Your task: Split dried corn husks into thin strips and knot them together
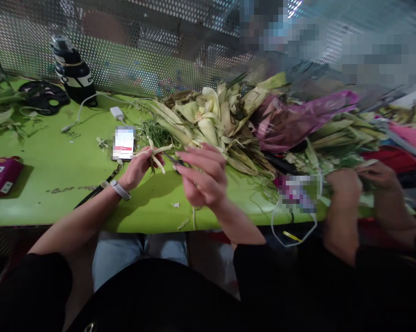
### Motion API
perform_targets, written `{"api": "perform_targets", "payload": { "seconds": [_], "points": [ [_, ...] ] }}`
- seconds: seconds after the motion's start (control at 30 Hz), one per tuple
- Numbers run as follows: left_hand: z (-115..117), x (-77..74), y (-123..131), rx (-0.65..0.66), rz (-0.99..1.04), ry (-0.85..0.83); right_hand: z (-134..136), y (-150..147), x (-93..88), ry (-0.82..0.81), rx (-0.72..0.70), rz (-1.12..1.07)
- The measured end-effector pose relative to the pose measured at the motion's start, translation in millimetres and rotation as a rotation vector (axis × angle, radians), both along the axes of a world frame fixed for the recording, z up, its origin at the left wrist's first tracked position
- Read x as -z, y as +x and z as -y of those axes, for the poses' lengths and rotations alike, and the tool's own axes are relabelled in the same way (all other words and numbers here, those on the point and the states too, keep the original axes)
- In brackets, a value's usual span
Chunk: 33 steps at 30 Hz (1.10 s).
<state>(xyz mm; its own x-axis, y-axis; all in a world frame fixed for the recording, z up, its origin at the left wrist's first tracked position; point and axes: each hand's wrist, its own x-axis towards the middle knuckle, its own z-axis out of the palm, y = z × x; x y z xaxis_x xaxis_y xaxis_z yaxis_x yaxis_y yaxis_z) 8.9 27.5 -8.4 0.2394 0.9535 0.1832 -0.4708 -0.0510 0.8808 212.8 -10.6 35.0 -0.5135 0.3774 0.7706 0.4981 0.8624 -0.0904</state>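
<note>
My left hand (139, 168), with a white band at its wrist, is closed on a small bundle of pale corn husk strips (158, 157) that stick out past the fingers. My right hand (206, 175) is raised just to its right, fingers curled round dark scissors (175, 161). The thin blades point left toward the husk strips; whether they touch, I cannot tell. The scissors' handles are mostly hidden by the fingers. Behind both hands lies a large heap of corn husks (208, 124), with green shreds (156, 133) at its left.
A phone (124, 143) lies behind my left hand on the green table (80, 161). A black bottle (74, 74), a black mask (44, 97) and a purple power strip (2, 175) are at left. To the right are a pink plastic bag (284, 122) and a co-worker's hands (344, 182).
</note>
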Motion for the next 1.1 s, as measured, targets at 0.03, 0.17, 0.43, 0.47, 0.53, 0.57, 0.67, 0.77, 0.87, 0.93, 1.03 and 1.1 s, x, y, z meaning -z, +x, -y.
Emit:
{"api": "perform_targets", "payload": {
  "seconds": [0.03,0.17,0.43,0.47,0.53,0.57,0.67,0.77,0.87,0.93,1.03,1.1],
  "points": [
    [0,0.3,0,-0.006,0.0,-0.001,-17,-1,-1.5,0.085,-0.042,0.002],
    [0,2.8,-1,-0.01,-0.029,-0.025,-59,-10,10.4,0.153,-0.108,0.139],
    [2,4.8,1,0.12,-0.022,-0.053,-56,-9,38.4,0.111,-0.205,0.004],
    [3,4.5,2,0.113,-0.06,-0.044,-55,-8,39.8,0.081,-0.208,-0.021],
    [6,3.2,3,0.081,-0.168,0.001,-53,-8,41.5,0.005,-0.203,-0.055],
    [7,2.3,3,0.062,-0.225,0.028,-52,-8,41.5,-0.036,-0.197,-0.078],
    [10,-0.4,3,0.066,-0.359,0.078,-45,-13,36.7,-0.175,-0.182,-0.223],
    [12,-1.2,3,0.055,-0.436,0.077,-39,-19,28.4,-0.34,-0.149,-0.391],
    [15,-3.3,3,0.005,-0.501,0.097,-38,-23,25.0,-0.543,-0.125,-0.508],
    [17,-7.6,3,-0.006,-0.572,0.167,-39,-24,27.2,-0.667,-0.158,-0.591],
    [18,-15.0,4,-0.025,-0.678,0.292,-42,-26,33.3,-0.781,-0.209,-0.682],
    [18,-16.7,6,-0.057,-0.695,0.346,-43,-26,36.3,-0.824,-0.21,-0.698]
  ]
}}
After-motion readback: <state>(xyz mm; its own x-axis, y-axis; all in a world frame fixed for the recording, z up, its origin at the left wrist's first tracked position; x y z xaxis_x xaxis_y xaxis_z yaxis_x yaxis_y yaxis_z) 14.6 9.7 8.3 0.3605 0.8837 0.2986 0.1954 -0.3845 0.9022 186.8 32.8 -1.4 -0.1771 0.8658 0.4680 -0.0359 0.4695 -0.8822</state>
